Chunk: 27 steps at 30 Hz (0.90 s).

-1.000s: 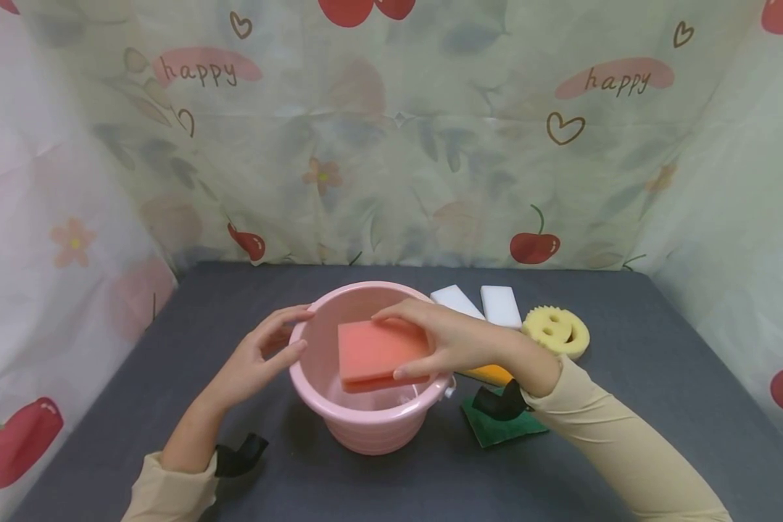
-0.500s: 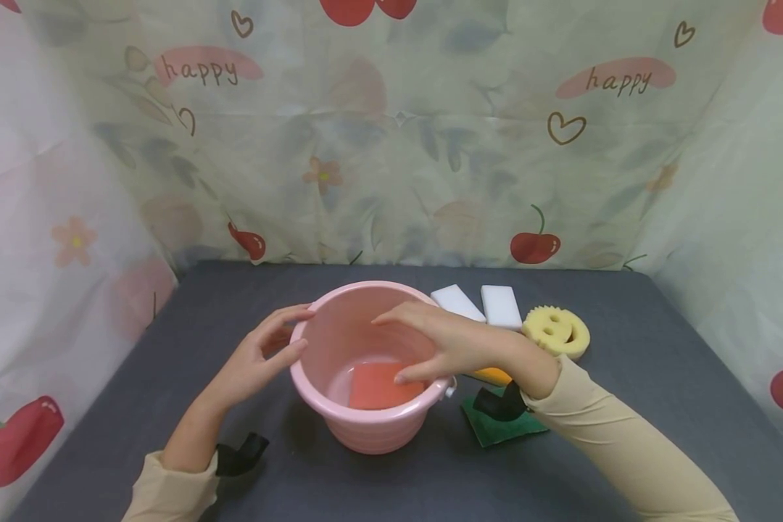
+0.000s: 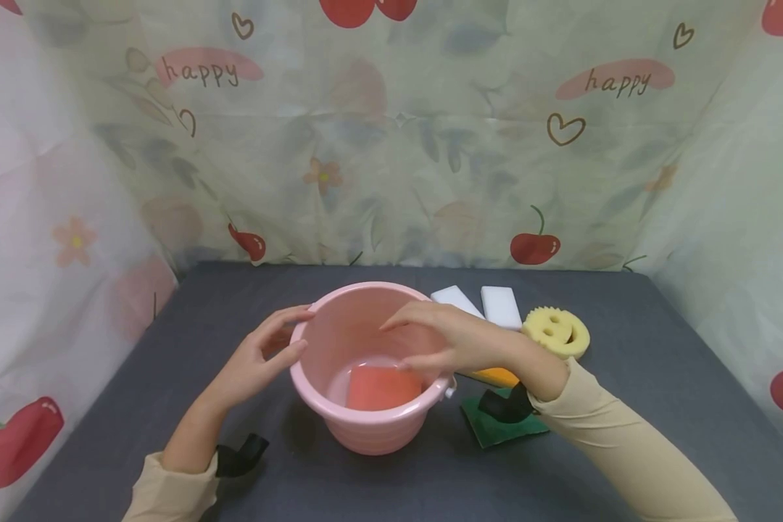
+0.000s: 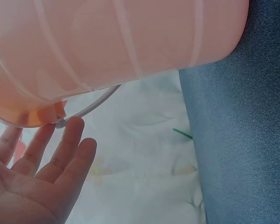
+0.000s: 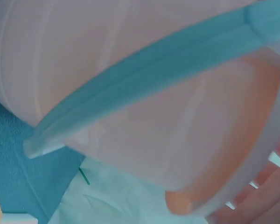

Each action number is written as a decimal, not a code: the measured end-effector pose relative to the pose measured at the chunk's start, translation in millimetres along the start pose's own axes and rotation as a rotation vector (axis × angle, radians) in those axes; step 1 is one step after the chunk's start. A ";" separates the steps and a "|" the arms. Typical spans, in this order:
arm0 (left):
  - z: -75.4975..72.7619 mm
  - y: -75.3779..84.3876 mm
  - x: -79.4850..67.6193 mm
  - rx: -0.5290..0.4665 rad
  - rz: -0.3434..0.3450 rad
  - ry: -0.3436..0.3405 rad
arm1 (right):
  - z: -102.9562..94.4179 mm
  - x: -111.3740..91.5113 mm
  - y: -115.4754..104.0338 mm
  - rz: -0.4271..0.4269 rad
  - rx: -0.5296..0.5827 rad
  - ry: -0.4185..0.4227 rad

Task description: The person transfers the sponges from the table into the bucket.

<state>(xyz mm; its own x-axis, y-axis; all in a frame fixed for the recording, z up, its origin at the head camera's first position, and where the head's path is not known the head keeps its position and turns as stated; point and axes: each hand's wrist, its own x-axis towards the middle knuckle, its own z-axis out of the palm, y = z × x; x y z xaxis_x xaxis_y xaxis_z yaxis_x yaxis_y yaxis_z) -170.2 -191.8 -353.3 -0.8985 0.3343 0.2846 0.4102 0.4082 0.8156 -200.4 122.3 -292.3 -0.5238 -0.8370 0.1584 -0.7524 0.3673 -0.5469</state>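
Observation:
A pink bucket [image 3: 375,435] stands upright on the dark table. At its bottom lies a flat coral-red sponge [image 3: 383,388]. My left hand [image 3: 251,362] is at the bucket's left rim, its fairly straight fingers [image 4: 67,149] touching the edge in the left wrist view. Over the right part of the bucket's mouth, my right hand [image 3: 453,341] is spread with thumb and fingers apart and holds nothing. In the right wrist view its fingers [image 5: 266,191] show beyond the rim, and the bucket's handle [image 5: 144,79] crosses close to the camera.
Right of the bucket lie two white sponge blocks [image 3: 501,307], a yellow smiley sponge [image 3: 548,330] and a green pad [image 3: 505,429]. An orange-yellow piece [image 3: 499,376] is partly hidden under my right forearm. A patterned curtain [image 3: 398,181] encloses the table's back and sides.
My right hand let go of the coral-red sponge, which dropped to the bucket's bottom. The right hand then shifted slightly right; my left hand stayed at the rim.

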 end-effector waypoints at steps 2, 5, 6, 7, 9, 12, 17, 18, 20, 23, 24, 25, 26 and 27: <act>-0.1 -0.4 -0.3 0.004 -0.003 0.000 | -1.6 -2.2 0.7 -0.014 0.005 0.024; -0.2 -0.6 -0.4 0.006 -0.008 0.000 | -5.2 -7.2 1.7 -0.030 0.006 0.075; -0.2 -0.7 -0.3 0.007 -0.009 0.000 | -6.8 -9.4 2.2 -0.034 -0.001 0.099; -0.2 -0.7 -0.3 0.007 -0.007 0.000 | -8.6 -11.8 2.5 -0.042 -0.010 0.122; 0.0 -0.4 0.1 0.003 -0.005 -0.002 | -12.2 -16.8 4.7 -0.052 -0.028 0.170; 0.0 0.1 0.4 -0.003 -0.001 -0.004 | -17.6 -24.3 9.7 -0.057 -0.048 0.233; 0.1 0.1 0.2 -0.002 0.002 -0.002 | -24.9 -38.6 19.1 -0.006 -0.072 0.302; 0.2 0.1 0.2 -0.001 0.002 -0.002 | -25.8 -41.6 21.0 0.007 -0.077 0.311; 0.4 -0.2 0.2 -0.003 0.003 -0.002 | -27.5 -48.3 25.0 0.028 -0.091 0.336; 0.7 -0.7 0.2 -0.005 0.003 -0.002 | -29.2 -58.0 32.1 0.047 -0.109 0.366; 0.7 -0.8 0.2 -0.006 0.003 -0.002 | -29.7 -61.2 34.5 0.056 -0.117 0.377; 0.8 -0.9 0.2 -0.007 0.004 -0.002 | -30.3 -64.9 36.9 0.070 -0.125 0.391; 0.8 -1.0 0.3 -0.008 0.006 -0.002 | -31.0 -68.1 39.5 0.083 -0.129 0.402; 0.8 -1.1 0.3 -0.009 0.007 -0.001 | -31.6 -71.3 42.2 0.099 -0.132 0.411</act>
<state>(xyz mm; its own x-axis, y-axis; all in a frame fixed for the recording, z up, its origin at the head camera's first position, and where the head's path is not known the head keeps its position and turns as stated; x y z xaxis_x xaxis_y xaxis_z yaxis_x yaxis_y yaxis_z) -170.8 -191.5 -354.5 -0.8954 0.3381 0.2896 0.4150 0.3984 0.8179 -207.4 210.2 -300.7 -0.6912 -0.5739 0.4391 -0.7211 0.5085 -0.4705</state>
